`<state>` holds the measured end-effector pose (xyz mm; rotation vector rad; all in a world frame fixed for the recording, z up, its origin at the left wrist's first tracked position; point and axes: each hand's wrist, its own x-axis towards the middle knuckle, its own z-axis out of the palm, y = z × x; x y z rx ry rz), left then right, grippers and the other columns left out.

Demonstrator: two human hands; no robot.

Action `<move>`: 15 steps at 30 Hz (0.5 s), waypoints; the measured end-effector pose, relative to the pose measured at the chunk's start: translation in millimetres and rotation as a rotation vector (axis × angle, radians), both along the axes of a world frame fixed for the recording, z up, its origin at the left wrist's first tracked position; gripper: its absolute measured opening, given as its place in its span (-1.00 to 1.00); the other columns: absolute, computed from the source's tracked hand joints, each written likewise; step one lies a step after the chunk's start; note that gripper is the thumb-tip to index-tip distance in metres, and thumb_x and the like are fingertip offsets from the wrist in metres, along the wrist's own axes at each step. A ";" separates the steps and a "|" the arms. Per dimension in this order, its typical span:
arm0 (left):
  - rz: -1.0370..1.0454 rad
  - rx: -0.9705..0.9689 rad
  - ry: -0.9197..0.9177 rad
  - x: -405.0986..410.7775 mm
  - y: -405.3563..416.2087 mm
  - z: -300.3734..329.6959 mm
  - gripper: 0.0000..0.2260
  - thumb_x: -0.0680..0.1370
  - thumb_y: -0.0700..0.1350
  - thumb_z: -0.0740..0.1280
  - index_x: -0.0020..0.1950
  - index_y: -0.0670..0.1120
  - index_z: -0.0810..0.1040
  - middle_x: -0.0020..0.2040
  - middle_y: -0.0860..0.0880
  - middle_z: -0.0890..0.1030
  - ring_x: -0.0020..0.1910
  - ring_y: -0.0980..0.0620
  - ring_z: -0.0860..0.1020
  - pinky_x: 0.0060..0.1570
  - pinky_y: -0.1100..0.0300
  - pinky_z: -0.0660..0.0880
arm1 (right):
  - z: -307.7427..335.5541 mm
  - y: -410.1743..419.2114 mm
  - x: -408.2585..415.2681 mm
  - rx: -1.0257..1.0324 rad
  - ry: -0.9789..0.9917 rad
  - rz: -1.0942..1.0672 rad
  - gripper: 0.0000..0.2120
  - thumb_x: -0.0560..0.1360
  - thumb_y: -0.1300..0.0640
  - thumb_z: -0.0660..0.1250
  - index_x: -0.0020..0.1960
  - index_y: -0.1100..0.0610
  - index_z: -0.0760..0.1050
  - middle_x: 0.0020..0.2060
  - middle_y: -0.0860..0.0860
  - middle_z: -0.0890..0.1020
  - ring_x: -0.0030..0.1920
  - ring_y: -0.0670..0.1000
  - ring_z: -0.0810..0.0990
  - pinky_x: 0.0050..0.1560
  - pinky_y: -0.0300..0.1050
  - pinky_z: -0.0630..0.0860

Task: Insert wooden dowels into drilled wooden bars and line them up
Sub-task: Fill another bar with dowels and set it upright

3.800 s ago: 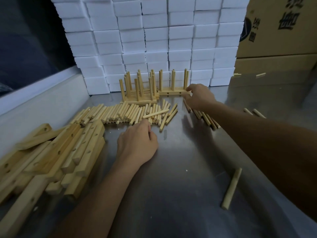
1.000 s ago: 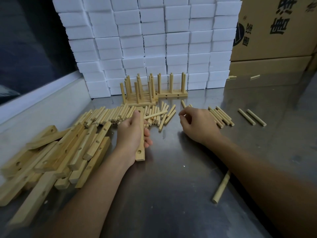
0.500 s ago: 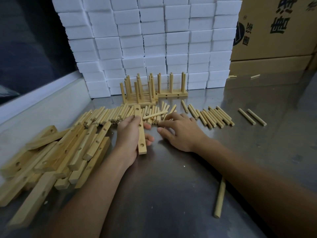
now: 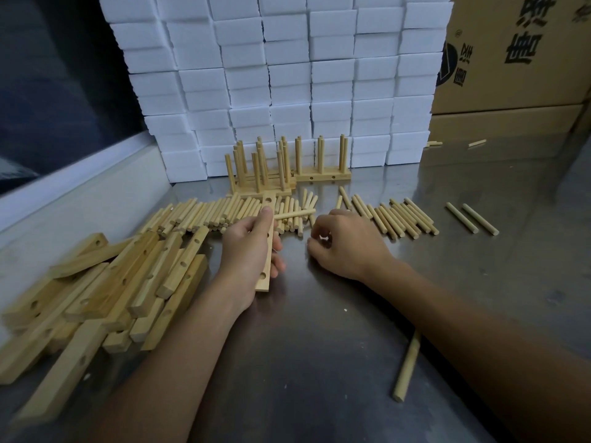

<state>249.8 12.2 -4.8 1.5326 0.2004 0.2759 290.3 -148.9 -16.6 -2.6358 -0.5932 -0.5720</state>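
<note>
My left hand (image 4: 246, 251) grips a drilled wooden bar (image 4: 265, 278) that points away from me just above the metal table (image 4: 319, 362). My right hand (image 4: 347, 247) rests to its right with the fingers curled under; whatever they hold is hidden. Loose dowels (image 4: 204, 212) lie in a row behind both hands, and one dowel (image 4: 295, 214) lies across them by my left thumb. More dowels (image 4: 398, 219) lie to the right. Finished bars with upright dowels (image 4: 262, 177) stand at the back, one of them (image 4: 321, 174) further right.
A heap of drilled bars (image 4: 121, 282) lies at the left. One stray dowel (image 4: 407, 366) lies near my right forearm and two more (image 4: 473, 219) lie at the right. Stacked white blocks (image 4: 287, 75) and a cardboard box (image 4: 518, 52) close off the back.
My right hand has drawn back from the dowels and curled its fingers. My left hand has lifted the bar slightly and still grips it.
</note>
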 end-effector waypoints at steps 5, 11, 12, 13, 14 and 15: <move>-0.015 0.006 0.006 -1.7 -0.1 1.1 -0.71 0.64 0.07 0.26 0.00 -0.15 0.57 -0.46 0.02 0.53 -0.58 0.02 0.46 -0.63 0.24 0.37 | -0.3 -2.6 4.5 -0.002 0.050 -0.129 -0.78 0.54 -0.10 0.38 -0.09 0.06 0.55 -0.19 -0.03 0.59 -0.15 -0.01 0.55 -0.17 -0.13 0.42; -0.013 -0.009 0.005 -0.1 -0.5 -0.3 -0.69 0.62 0.07 0.29 0.02 -0.20 0.55 -0.46 -0.01 0.53 -0.58 -0.01 0.46 -0.63 0.25 0.35 | -1.0 -2.3 7.8 -0.085 0.140 -0.172 -0.72 0.59 0.07 0.32 0.28 0.09 0.46 0.14 0.09 0.54 0.13 0.10 0.49 0.11 0.00 0.48; -0.012 -0.010 0.004 0.3 -0.4 -0.5 -0.69 0.62 0.07 0.29 0.03 -0.20 0.55 -0.46 -0.01 0.53 -0.58 -0.01 0.46 -0.63 0.25 0.35 | -1.8 -2.7 8.4 -0.092 0.134 -0.192 -0.74 0.59 0.07 0.31 0.26 0.09 0.47 0.14 0.09 0.52 0.13 0.10 0.46 0.13 0.00 0.47; -0.012 -0.009 0.004 0.7 -0.3 -0.7 -0.69 0.62 0.07 0.30 0.03 -0.20 0.56 -0.46 -0.01 0.53 -0.58 -0.01 0.46 -0.63 0.24 0.35 | -2.6 -3.0 9.3 -0.076 0.128 -0.206 -0.74 0.59 0.08 0.31 0.25 0.10 0.47 0.14 0.09 0.50 0.13 0.10 0.44 0.15 0.00 0.46; -0.011 -0.009 0.004 0.9 -0.4 -0.7 -0.69 0.62 0.07 0.30 0.03 -0.20 0.56 -0.46 -0.01 0.53 -0.58 -0.01 0.46 -0.63 0.24 0.35 | -3.2 -3.1 9.9 -0.045 0.128 -0.207 -0.75 0.59 0.11 0.32 0.25 0.11 0.46 0.14 0.09 0.49 0.12 0.09 0.42 0.15 -0.01 0.45; -0.010 -0.008 0.005 1.2 -0.5 -0.7 -0.69 0.62 0.07 0.30 0.03 -0.20 0.56 -0.46 -0.01 0.54 -0.58 -0.01 0.46 -0.63 0.24 0.35 | -3.3 -3.1 10.0 0.008 0.132 -0.191 -0.76 0.58 0.16 0.32 0.24 0.13 0.46 0.13 0.09 0.48 0.11 0.08 0.42 0.14 -0.03 0.45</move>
